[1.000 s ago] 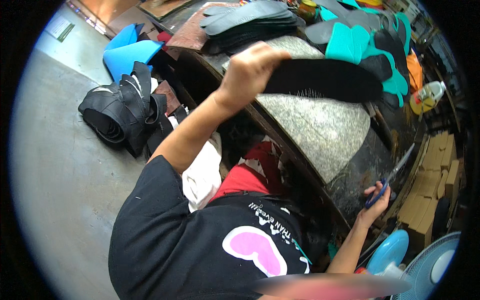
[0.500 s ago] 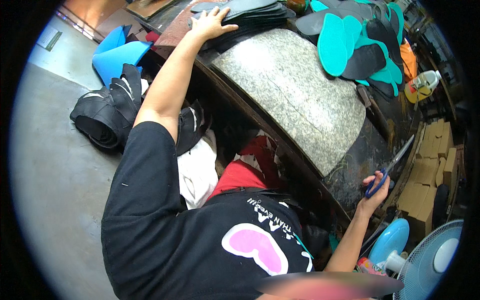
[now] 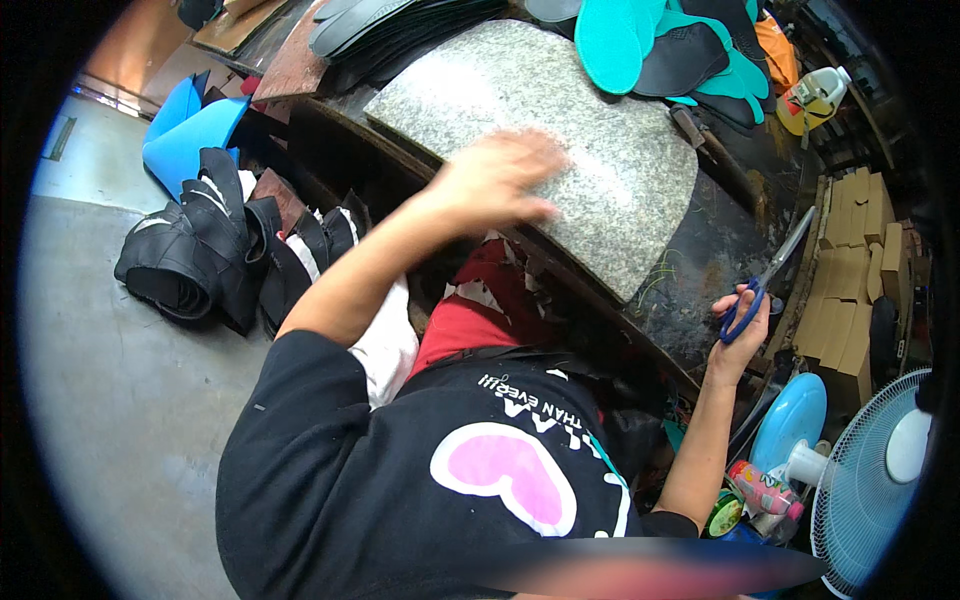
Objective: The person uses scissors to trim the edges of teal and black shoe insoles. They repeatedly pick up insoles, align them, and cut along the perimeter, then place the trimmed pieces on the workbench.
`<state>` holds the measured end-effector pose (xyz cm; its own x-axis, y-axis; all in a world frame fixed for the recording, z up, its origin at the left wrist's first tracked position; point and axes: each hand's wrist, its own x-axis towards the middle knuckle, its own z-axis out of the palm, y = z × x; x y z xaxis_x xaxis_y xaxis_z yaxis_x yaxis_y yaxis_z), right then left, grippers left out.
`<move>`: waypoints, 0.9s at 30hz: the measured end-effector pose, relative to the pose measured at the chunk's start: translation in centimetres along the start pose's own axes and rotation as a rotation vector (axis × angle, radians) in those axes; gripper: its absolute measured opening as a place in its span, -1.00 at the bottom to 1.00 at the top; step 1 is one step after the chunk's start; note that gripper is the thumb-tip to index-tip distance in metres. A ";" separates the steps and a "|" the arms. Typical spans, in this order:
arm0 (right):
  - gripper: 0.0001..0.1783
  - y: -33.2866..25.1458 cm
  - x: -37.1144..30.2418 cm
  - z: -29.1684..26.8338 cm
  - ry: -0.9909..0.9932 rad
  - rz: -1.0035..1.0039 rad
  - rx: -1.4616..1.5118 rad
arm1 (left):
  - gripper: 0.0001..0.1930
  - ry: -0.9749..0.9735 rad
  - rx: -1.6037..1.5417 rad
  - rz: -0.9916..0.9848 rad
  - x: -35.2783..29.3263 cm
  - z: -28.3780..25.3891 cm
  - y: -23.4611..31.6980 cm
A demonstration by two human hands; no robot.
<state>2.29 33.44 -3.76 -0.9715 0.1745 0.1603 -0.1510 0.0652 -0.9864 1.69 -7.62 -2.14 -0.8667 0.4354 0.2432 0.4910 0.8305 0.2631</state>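
Observation:
My left hand [image 3: 500, 178], blurred by motion, is over the near-left part of a speckled grey stone slab [image 3: 620, 190]. Its thumb stands apart from the stretched fingers, and nothing shows in it. Scissors [image 3: 787, 252] with blue handles are gripped in my right hand [image 3: 743, 325] at the bench's right end, blades pointing up and away. Beyond the slab's far left edge lies a stack of dark shoe insoles [image 3: 410, 45]. Teal insoles [image 3: 612, 45] and black insoles [image 3: 680, 65] are heaped at the slab's far right.
What looks like a hammer [image 3: 722, 160] lies right of the slab. Further right are a jug of yellow liquid [image 3: 810, 100] and cardboard boxes [image 3: 845, 270]. A fan [image 3: 870, 480] stands near my right arm. Black material rolls [image 3: 185, 265] and blue sheets [image 3: 195, 130] are at left.
My left hand has left the dark insole stack and moved right and nearer, over the slab. The right hand keeps the scissors. The whole view has shifted somewhat.

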 end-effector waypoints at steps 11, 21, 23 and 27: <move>-0.75 -0.3 0.5 0.8 0.005 0.009 0.023 | -0.27 0.336 0.324 -0.220 3.6 -5.3 -2.0; -0.76 -0.3 0.7 0.8 0.008 0.005 0.084 | -0.26 0.098 0.349 -0.385 23.5 3.6 -2.9; -0.75 -0.2 0.7 0.8 0.002 -0.001 0.061 | -0.47 0.103 0.316 -0.340 23.5 3.1 -2.9; -0.73 -0.2 0.7 0.7 -0.009 -0.016 0.051 | -0.71 0.294 0.047 -0.428 21.5 -0.1 -3.3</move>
<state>1.53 32.88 -3.53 -0.9706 0.1649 0.1756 -0.1751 0.0173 -0.9844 -18.57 -1.05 2.37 -0.9246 -0.0566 0.3768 0.0879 0.9306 0.3554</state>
